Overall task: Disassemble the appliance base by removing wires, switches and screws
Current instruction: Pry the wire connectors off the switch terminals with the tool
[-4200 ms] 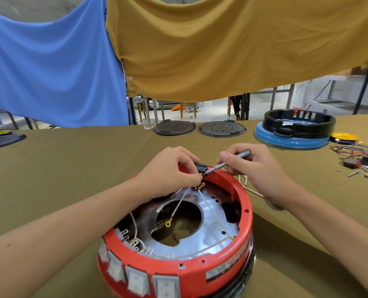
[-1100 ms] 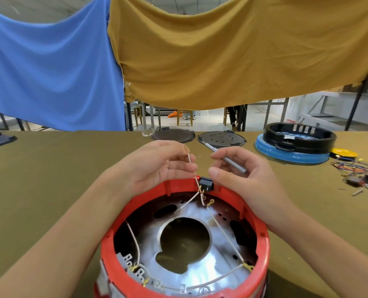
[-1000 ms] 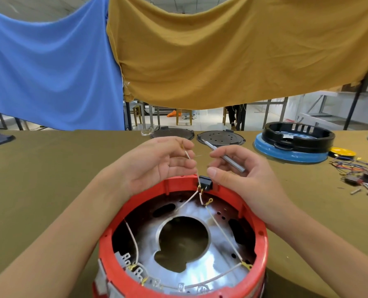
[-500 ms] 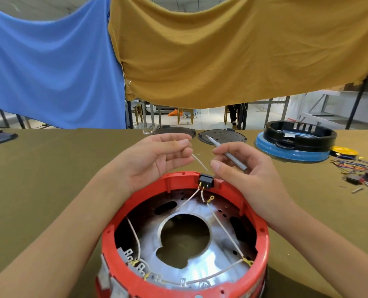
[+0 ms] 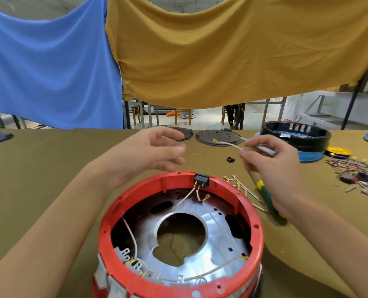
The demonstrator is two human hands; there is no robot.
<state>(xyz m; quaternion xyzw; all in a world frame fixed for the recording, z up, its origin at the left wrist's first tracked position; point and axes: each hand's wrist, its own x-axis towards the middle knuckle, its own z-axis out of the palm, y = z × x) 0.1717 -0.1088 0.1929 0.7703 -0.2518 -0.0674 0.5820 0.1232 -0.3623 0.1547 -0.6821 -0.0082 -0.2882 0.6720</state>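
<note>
The red base (image 5: 178,239) sits upside down at the table's (image 5: 39,179) near edge so its wiring faces up, the black switch (image 5: 202,181) still clipped in its far rim with two wires attached. Beyond it the left hand (image 5: 144,155) hovers with fingers relaxed and empty, while the right hand (image 5: 269,162) pinches a freed white wire (image 5: 227,144) together with a metal tool (image 5: 262,148), likely to carry it off. Half a second ago the left fingers held that wire; it has since passed to the right.

The round red plastic appliance base (image 5: 178,237) is set on the cloth-covered table (image 5: 49,168); loose white wires (image 5: 243,190) are laid right of it, two round black perforated plates (image 5: 218,137) behind.
</note>
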